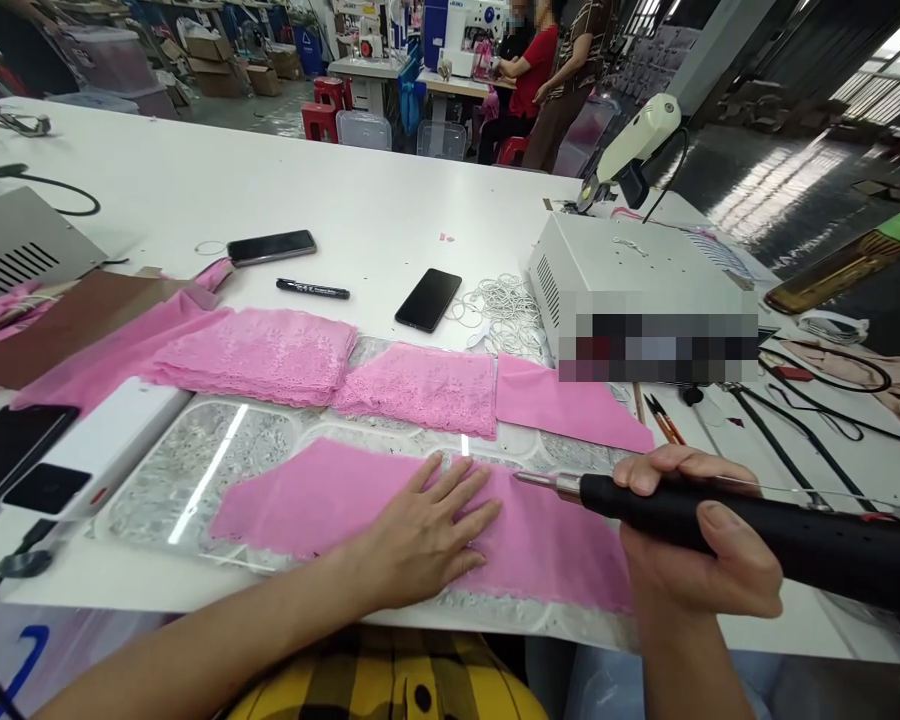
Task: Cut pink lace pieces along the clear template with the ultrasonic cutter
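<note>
A cut piece of pink fabric (300, 500) lies flat on a clear, glossy mat (150, 500) in front of me. My left hand (435, 535) rests palm down on the middle of it, fingers spread. To the right, my right hand (705, 540) is wrapped round a thick black handheld tool (645, 503) with a narrow metal tip. That tip points left and sits at the fabric, just right of my left fingers; whether it touches cannot be seen. Behind lie a pile of pink lace pieces (262, 355), a smaller lace stack (427, 388) and a plain pink piece (566, 400).
A grey metal box (630, 265) with cables stands at the right rear. Two phones (429, 300) (271, 247), a black marker (313, 289) and tangled white cord (506, 312) lie behind the fabric. A white power bank (105, 450) is at left. People (529, 80) are by sewing machines beyond.
</note>
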A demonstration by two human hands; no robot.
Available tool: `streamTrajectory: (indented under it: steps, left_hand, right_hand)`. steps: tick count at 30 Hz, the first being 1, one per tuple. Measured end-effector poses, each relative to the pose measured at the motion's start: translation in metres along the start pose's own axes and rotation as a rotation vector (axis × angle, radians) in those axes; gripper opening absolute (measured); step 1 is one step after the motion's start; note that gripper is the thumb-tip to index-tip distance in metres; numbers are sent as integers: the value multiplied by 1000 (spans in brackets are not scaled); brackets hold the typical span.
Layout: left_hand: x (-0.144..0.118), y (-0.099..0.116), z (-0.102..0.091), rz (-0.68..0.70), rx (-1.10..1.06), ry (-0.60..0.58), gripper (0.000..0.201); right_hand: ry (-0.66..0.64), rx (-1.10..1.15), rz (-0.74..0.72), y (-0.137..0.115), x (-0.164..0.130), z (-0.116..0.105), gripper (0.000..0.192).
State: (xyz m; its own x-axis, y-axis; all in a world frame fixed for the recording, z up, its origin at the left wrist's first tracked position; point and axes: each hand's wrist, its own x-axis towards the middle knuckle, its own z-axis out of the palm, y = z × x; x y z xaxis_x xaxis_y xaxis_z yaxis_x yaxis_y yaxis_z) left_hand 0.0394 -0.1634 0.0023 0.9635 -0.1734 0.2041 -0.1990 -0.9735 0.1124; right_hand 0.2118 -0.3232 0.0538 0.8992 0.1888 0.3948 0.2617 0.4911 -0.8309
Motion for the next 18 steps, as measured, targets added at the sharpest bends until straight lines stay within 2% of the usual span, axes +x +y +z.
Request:
streamTrajectory:
  steps: [6,18]
  left_hand:
    - [1,0,-2,10,-7,-4,51]
    - [2,0,-2,9,-8,4,51]
  right_hand:
    - [-45,-1,1,4,-3,8,18]
    - [-132,-18,-48,8,-3,6,16]
